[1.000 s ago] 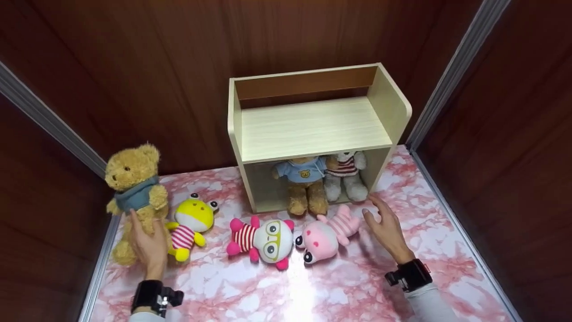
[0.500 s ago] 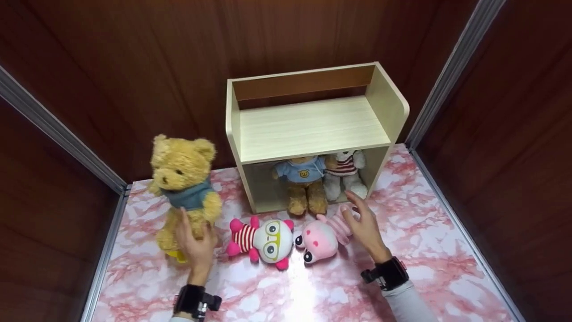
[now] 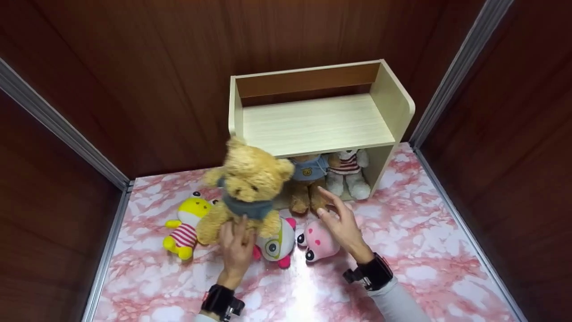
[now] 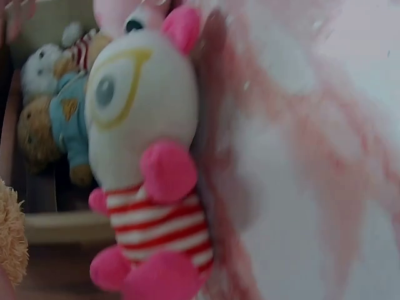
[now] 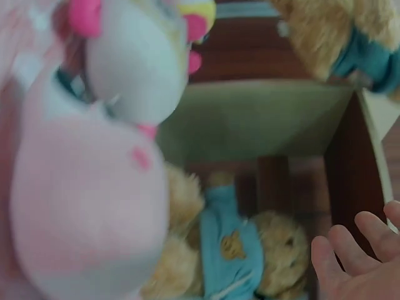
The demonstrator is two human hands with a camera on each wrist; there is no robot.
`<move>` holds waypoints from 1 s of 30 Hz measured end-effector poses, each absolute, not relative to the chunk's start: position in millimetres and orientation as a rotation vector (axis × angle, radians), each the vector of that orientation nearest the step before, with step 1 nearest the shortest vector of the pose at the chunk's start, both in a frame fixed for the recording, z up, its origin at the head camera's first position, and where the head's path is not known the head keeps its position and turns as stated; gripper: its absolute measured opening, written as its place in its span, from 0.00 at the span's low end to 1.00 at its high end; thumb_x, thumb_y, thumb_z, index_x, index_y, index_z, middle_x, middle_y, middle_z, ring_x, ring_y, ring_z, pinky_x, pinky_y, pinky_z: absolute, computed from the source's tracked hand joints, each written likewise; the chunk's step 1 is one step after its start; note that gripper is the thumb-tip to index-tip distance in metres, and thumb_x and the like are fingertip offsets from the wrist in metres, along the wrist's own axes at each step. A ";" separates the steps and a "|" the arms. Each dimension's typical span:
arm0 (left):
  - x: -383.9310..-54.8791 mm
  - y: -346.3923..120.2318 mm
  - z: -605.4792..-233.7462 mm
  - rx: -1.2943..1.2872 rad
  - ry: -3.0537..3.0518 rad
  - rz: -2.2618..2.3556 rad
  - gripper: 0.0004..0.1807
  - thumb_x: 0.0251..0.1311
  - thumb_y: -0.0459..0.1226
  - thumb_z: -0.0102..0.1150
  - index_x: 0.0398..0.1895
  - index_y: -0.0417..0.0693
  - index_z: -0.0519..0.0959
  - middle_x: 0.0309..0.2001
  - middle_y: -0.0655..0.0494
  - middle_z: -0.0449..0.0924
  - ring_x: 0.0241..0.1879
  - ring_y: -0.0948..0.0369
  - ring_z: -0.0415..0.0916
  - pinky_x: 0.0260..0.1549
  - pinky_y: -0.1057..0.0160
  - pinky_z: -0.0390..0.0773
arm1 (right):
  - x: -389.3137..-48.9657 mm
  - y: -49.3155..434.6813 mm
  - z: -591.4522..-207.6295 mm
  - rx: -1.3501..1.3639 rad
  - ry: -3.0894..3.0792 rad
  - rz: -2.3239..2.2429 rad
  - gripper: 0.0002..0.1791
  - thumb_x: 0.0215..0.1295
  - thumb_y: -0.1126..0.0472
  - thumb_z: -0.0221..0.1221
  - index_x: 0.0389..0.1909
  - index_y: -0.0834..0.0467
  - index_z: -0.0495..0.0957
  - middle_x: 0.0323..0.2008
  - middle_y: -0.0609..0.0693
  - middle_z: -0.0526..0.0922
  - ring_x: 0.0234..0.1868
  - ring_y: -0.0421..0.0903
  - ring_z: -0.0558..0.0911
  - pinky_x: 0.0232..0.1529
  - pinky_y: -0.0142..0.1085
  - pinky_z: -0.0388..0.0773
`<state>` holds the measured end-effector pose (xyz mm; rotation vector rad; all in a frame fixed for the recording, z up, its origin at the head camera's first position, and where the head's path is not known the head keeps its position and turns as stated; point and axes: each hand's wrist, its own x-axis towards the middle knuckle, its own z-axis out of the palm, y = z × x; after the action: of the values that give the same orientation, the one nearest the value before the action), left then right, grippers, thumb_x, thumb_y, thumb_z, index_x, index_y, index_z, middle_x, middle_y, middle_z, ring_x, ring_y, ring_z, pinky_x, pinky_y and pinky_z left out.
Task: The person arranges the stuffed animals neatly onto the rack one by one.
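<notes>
My left hand point(image 3: 237, 250) holds a golden teddy bear point(image 3: 252, 179) in a grey-blue top by its lower body, upright in front of the shelf's left side. Only a strip of the bear's fur point(image 4: 11, 231) shows in the left wrist view. My right hand point(image 3: 344, 226) hovers over the pink frog plush point(image 3: 322, 241), fingers extended and holding nothing. Below the bear lies a white plush with yellow glasses point(image 3: 276, 245) and pink limbs, its striped body partly hidden. Under the shelf sit a brown bear in a blue hoodie point(image 3: 309, 172) and a whitish plush in a striped dress point(image 3: 346, 164).
A pale wooden two-level shelf point(image 3: 317, 127) stands against the back wall. At the left lies a yellow frog plush point(image 3: 183, 235) on the pink marbled surface point(image 3: 152, 286). Dark wooden panels point(image 3: 500, 179) enclose the space.
My left hand has carried the teddy bear rightward, past the yellow frog plush, to the front of the shelf. My right hand has moved left, over the pink frog plush.
</notes>
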<state>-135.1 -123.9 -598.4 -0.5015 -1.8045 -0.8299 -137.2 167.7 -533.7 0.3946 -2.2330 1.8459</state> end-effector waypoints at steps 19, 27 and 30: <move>-116.0 -68.1 -615.7 -0.701 -2.019 -0.679 0.26 0.71 0.47 0.58 0.71 0.57 0.75 0.39 0.47 0.75 0.37 0.54 0.70 0.35 0.55 0.74 | -137.6 141.0 -526.9 0.231 -2.185 2.131 0.31 0.56 0.68 0.69 0.61 0.70 0.72 0.54 0.59 0.83 0.55 0.50 0.82 0.61 0.39 0.77; -108.3 -54.2 -607.5 -0.711 -2.104 -0.737 0.25 0.78 0.48 0.50 0.75 0.56 0.71 0.53 0.40 0.73 0.49 0.49 0.73 0.48 0.49 0.77 | -149.0 145.1 -533.1 0.007 -2.113 2.112 0.29 0.57 0.69 0.65 0.60 0.72 0.72 0.53 0.62 0.83 0.52 0.48 0.82 0.58 0.34 0.78; -108.2 -54.7 -595.6 -0.694 -2.037 -0.811 0.22 0.78 0.46 0.48 0.68 0.49 0.78 0.54 0.39 0.73 0.51 0.48 0.74 0.51 0.48 0.75 | -153.9 150.9 -537.1 -0.056 -2.093 2.127 0.28 0.61 0.67 0.63 0.61 0.74 0.71 0.54 0.62 0.81 0.52 0.44 0.80 0.58 0.31 0.76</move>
<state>-108.2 -54.7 -595.6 -0.6941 -2.0366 -0.8106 -153.9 150.9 -537.1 -0.0557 -2.0926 2.1266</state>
